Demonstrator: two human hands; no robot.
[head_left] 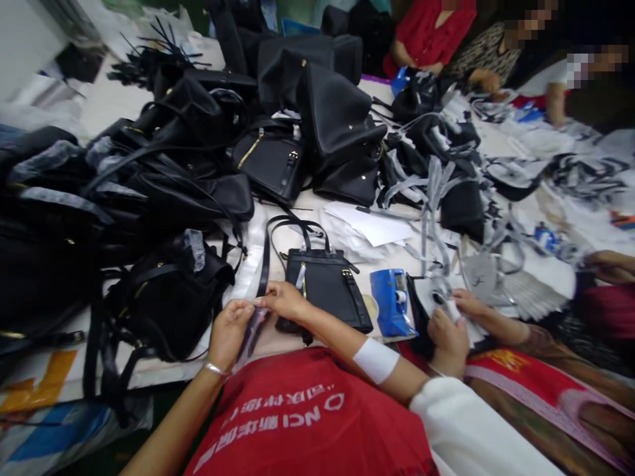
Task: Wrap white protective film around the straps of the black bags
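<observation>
My left hand (229, 329), with a bracelet at the wrist, is closed in a pinch on a black bag strap (264, 272). Fingertips of my right hand (284, 301) pinch the same strap, almost touching those of the left. Below the fingers, clear plastic film (252, 334) hangs around the strap's lower part. The strap loops up beside a small black handbag (325, 291), which lies on the table just beyond my right forearm. That handbag has two top handles, a gold zip and a buckled strip on its front.
Black bags (169, 291) are heaped to the left, and more (330, 112) at the back. A blue tape dispenser (391, 301) stands right of the handbag, near white paper sheets (370, 225). At right, a co-worker's hands (449, 337) handle a pale piece. Other people sit across the table.
</observation>
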